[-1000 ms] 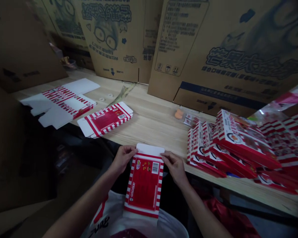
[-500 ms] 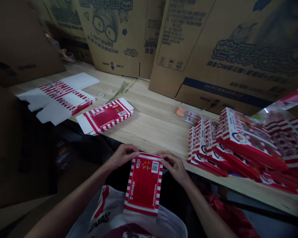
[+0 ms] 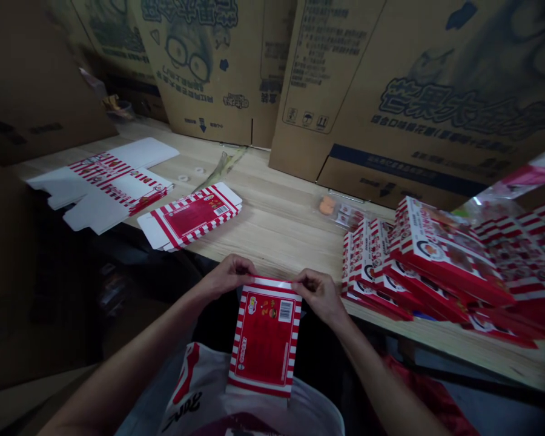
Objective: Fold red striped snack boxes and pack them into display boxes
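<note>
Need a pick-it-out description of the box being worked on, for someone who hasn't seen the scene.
Start at the wooden table and go to its near edge, at the middle. The red-and-white striped box hangs there over the person's lap, pinched at its top corners by the left hand and right hand. Unlike the flat box and the stacked boxes on the table, it is held upright.

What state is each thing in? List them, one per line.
Red-striped carton: held upright, top flap folded down.
Left hand: gripping carton's top left corner.
Right hand: gripping carton's top right corner.
Flat cartons: unfolded, lying on wooden table.
Filled boxes: closed, leaning in a row.
</note>
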Tool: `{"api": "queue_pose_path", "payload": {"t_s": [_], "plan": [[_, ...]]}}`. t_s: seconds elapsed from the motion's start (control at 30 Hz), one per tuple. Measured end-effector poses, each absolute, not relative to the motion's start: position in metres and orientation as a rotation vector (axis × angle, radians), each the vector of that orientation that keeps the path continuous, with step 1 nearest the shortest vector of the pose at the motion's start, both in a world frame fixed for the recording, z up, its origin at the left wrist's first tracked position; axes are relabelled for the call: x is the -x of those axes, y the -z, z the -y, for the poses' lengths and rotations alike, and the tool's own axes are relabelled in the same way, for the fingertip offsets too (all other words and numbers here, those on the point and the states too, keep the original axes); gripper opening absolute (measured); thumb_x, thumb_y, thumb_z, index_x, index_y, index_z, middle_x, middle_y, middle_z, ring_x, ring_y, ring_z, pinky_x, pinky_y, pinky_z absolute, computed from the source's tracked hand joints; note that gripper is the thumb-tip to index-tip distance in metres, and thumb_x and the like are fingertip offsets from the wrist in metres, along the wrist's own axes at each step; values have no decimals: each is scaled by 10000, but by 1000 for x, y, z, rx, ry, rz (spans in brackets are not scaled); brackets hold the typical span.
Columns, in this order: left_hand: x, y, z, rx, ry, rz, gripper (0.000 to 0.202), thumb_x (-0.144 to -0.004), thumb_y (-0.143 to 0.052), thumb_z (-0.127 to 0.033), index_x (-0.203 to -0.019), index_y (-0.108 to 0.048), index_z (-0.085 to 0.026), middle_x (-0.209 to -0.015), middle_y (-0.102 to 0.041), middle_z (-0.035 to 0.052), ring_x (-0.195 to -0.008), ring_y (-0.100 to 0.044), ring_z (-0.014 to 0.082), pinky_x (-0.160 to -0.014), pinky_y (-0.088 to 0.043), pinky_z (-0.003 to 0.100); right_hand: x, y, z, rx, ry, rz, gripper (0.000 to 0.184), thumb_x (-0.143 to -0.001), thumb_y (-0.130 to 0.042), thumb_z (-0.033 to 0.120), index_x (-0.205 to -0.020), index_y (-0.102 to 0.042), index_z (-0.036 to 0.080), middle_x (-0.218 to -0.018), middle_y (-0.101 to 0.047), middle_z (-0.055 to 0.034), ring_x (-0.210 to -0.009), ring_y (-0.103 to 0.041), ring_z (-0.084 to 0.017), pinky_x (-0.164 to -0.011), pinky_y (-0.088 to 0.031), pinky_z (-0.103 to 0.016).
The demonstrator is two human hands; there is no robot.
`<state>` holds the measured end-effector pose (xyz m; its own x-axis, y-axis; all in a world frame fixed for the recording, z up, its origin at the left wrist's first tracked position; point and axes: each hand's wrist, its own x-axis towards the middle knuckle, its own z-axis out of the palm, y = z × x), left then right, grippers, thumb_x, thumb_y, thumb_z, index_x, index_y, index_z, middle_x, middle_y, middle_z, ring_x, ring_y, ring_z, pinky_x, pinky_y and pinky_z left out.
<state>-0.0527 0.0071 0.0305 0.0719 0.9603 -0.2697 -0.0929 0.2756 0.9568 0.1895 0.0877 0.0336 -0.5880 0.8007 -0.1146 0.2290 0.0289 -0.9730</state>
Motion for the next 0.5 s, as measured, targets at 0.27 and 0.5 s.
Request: {"api": "queue_pose_path", "payload": {"t_s": [0.27,0.5], "plan": [[37,-11,16,-1004,-1155,-1348,288,-682,-774,-398,-775,-728,-129,-830,-740,75,-739,-655,186,-686,-513,264,-193,-8,-52,938,-1417,1694,118,-810,-677,311,-813,-700,196,-939,-725,-74,-897,-677,-207,-799,-537,-327],[39,22,22,-735,-1278,-1472,323,-583,-833,-406,-831,-740,-219,-919,-743,1,-830,-669,214,-678,-556,238,-270,-16,-24,1076,-703,1608,120,-863,-590,205,-929,-689,222,-926,-708,-51,-873,-655,-176,-795,-518,-306]]}}
